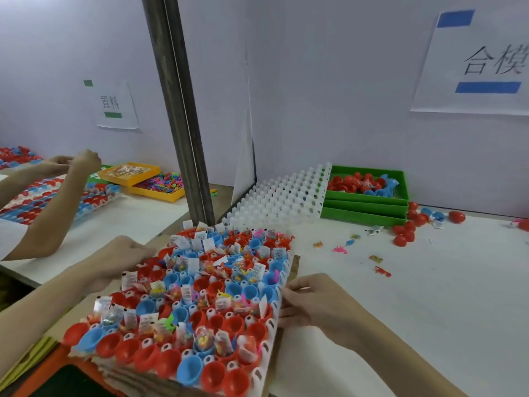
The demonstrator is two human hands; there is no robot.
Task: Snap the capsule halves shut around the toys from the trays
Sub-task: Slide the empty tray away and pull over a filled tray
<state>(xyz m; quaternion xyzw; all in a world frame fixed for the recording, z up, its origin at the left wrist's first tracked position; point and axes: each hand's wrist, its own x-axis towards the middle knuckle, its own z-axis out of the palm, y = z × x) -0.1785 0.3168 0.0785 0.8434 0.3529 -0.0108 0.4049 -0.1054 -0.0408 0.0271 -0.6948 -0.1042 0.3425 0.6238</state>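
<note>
A white peg tray (274, 316) full of red and blue capsule halves (183, 299) lies tilted over the table's front edge, many halves holding small bagged toys (204, 338). My left hand (126, 255) grips the tray's left edge, its fingers partly hidden behind the tray. My right hand (310, 300) holds the tray's right edge, fingers curled against it.
An empty white peg tray (282, 196) leans on stacked green trays (366, 209) with capsule parts. Loose red capsules (406, 230) and small toys (340, 249) lie on the table at right. Another person's arms (54, 196) work beyond a metal post (183, 110), near yellow trays (128, 170).
</note>
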